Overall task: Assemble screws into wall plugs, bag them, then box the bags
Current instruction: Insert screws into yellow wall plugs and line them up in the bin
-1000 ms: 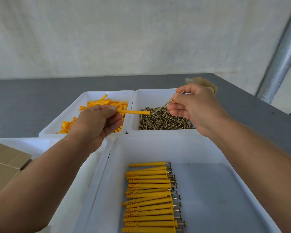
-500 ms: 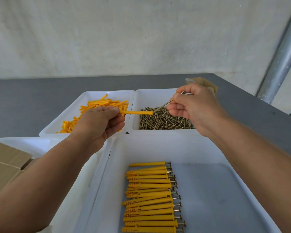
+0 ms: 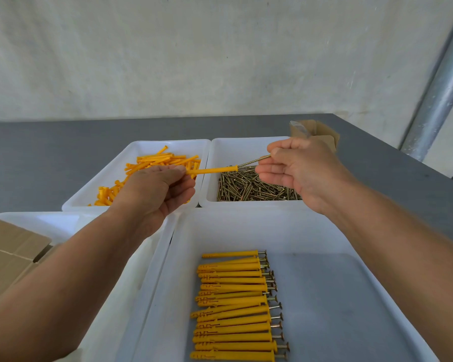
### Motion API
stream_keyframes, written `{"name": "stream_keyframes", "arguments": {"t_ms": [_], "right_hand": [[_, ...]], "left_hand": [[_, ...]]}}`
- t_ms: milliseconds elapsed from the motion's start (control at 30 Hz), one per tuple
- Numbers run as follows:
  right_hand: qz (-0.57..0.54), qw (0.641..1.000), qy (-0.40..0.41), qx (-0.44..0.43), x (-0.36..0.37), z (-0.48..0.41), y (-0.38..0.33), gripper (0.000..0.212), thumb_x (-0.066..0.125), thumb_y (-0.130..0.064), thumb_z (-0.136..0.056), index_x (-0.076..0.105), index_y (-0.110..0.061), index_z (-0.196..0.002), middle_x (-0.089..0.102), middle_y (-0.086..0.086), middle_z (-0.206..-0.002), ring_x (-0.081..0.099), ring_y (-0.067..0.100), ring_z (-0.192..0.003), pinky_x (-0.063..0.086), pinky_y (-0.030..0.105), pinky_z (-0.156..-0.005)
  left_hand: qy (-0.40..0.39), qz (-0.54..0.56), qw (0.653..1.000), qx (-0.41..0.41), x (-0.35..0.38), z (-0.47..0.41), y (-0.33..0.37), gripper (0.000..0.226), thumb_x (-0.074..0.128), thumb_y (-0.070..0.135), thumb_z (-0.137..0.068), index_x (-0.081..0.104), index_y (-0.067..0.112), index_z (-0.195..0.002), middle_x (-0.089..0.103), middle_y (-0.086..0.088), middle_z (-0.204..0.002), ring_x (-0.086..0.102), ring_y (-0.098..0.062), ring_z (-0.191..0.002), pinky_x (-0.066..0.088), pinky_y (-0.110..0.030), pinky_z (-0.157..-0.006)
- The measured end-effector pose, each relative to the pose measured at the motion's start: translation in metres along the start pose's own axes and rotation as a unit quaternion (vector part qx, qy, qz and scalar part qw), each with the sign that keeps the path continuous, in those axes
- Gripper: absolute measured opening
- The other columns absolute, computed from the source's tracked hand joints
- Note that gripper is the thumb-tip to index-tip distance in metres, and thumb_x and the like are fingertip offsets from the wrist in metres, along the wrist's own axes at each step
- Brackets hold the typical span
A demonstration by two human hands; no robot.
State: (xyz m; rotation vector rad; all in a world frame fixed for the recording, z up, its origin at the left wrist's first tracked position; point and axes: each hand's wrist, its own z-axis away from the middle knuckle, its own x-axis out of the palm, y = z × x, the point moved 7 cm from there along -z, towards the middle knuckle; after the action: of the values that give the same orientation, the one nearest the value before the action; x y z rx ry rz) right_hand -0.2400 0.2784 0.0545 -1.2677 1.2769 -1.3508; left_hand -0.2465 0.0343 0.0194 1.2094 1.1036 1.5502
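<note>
Right now the screw [image 3: 254, 161] meets the wall plug [image 3: 211, 170] tip to mouth, in the air between the two hands. I cannot tell whether the point has gone in at all. The left hand [image 3: 157, 189] pinches the plug by its narrow end between thumb and fingertips. The right hand [image 3: 298, 168] pinches the screw at its head end, with the other fingers loosely spread.

Below the hands, towards me, a white tray [image 3: 246, 226] holds the finished pairs [image 3: 233, 304], side by side in one row with the screw heads all pointing right. By my judgement the assembly step is well under way but far from over. Beyond the left hand, a heap of loose plugs [image 3: 162, 160] fills a second tray [image 3: 168, 142]. Under the right hand, loose screws [image 3: 251, 189] pile up in a third tray [image 3: 246, 139]. I see no bags, so bagging and boxing are yet to come. A cardboard box [image 3: 8, 252] waits outside the left forearm.

The plugs are matt yellow plastic, slim and tapered, with a flared collar and slotted shanks. The screws are brassy, threaded and flat-headed. The trays are smooth and glossy on a dull grey desk [image 3: 50, 158].
</note>
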Motion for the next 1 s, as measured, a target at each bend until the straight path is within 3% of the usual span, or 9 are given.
{"name": "stream_keyframes", "arguments": {"t_ms": [200, 300, 400, 767, 1000], "right_hand": [[0.030, 1.000, 0.003, 0.009, -0.003, -0.001, 0.001, 0.008, 0.061, -0.010, -0.096, 0.066, -0.006, -0.101, 0.072, 0.012, -0.085, 0.073, 0.016, -0.066, 0.057, 0.023, -0.056], [0.077, 0.997, 0.023, 0.007, -0.008, -0.002, 0.000, 0.009, 0.067, -0.012, -0.092, 0.070, -0.008, -0.099, 0.065, 0.003, -0.073, 0.060, 0.007, -0.051, 0.051, 0.019, -0.049], [0.106, 0.994, 0.029, 0.020, -0.009, -0.003, 0.002, 0.011, 0.070, -0.015, -0.089, 0.071, -0.008, -0.098, 0.058, -0.001, -0.067, 0.052, 0.005, -0.050, 0.046, 0.017, -0.046], [0.160, 0.980, -0.109, 0.054, 0.015, 0.008, 0.013, 0.018, 0.060, -0.003, -0.092, 0.073, -0.008, -0.103, 0.063, 0.005, -0.072, 0.057, 0.009, -0.055, 0.050, 0.019, -0.053], [0.207, 0.966, -0.148, 0.042, 0.021, 0.012, 0.014, 0.011, 0.066, -0.017, -0.092, 0.073, -0.011, -0.099, 0.066, 0.005, -0.075, 0.061, 0.010, -0.057, 0.052, 0.021, -0.054]], "left_hand": [[0.007, 0.004, 1.000, -0.001, 0.000, 0.001, 0.001, 0.010, 0.059, 0.010, -0.095, 0.065, 0.009, -0.087, 0.070, -0.002, -0.063, 0.069, -0.009, -0.057, 0.055, -0.022, -0.050], [0.010, 0.007, 1.000, -0.001, -0.001, 0.002, 0.001, 0.011, 0.058, 0.010, -0.095, 0.065, 0.010, -0.086, 0.070, -0.001, -0.062, 0.068, -0.008, -0.056, 0.055, -0.021, -0.050], [0.013, 0.010, 1.000, 0.000, -0.001, 0.002, 0.002, 0.010, 0.058, 0.011, -0.095, 0.065, 0.010, -0.087, 0.070, 0.000, -0.062, 0.068, -0.007, -0.056, 0.054, -0.021, -0.049], [-0.014, -0.033, 0.999, 0.011, 0.005, 0.004, 0.001, 0.008, 0.061, 0.012, -0.094, 0.065, 0.011, -0.088, 0.072, -0.001, -0.068, 0.069, -0.009, -0.059, 0.055, -0.022, -0.052], [-0.023, -0.058, 0.998, 0.024, 0.006, 0.005, 0.002, 0.008, 0.061, 0.012, -0.093, 0.065, 0.011, -0.086, 0.072, -0.002, -0.069, 0.070, -0.009, -0.062, 0.055, -0.022, -0.053]]}}
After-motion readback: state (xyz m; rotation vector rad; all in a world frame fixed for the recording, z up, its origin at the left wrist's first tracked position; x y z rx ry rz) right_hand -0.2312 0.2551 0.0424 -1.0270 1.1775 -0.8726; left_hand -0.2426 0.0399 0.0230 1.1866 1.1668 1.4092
